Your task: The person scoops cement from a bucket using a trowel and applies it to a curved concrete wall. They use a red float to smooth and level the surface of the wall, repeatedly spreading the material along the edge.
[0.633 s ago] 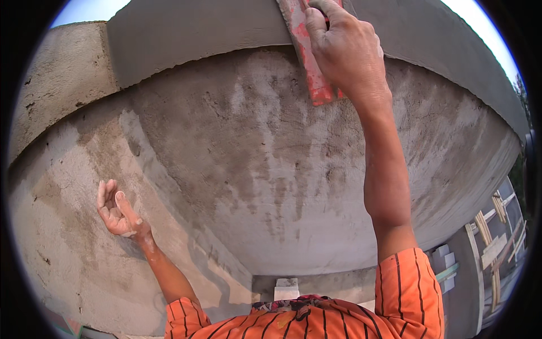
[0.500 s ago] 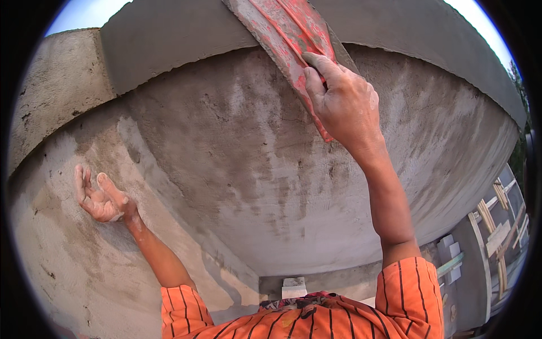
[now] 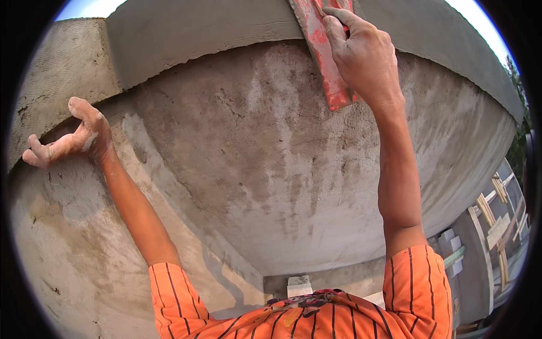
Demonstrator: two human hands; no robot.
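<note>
Dusty with plaster, my right hand (image 3: 367,59) is wrapped round the handle of a long red plastering float (image 3: 332,82), whose face is smeared with grey. The float lies across the smooth, dark grey plaster band (image 3: 209,31), its lower end hanging over the band's ragged bottom edge. Its upper end runs out of the picture. At the left, my left hand (image 3: 73,135) is raised with thumb and fingers spread, right by the lower edge of the rough, lighter concrete band (image 3: 65,65). Whether its fingertips touch that edge I cannot tell. It holds nothing.
Below the band a stained concrete wall (image 3: 265,164) curves inward, meeting a sunlit wall (image 3: 73,254) at the left corner. A pale block (image 3: 299,286) sits low behind my body. At lower right are a green pipe (image 3: 454,257) and stacked wooden pieces (image 3: 498,233).
The float and my right hand have moved right and slightly up along the band, and the float stands more upright. My left hand has risen leftward to the ledge, spreading its fingers.
</note>
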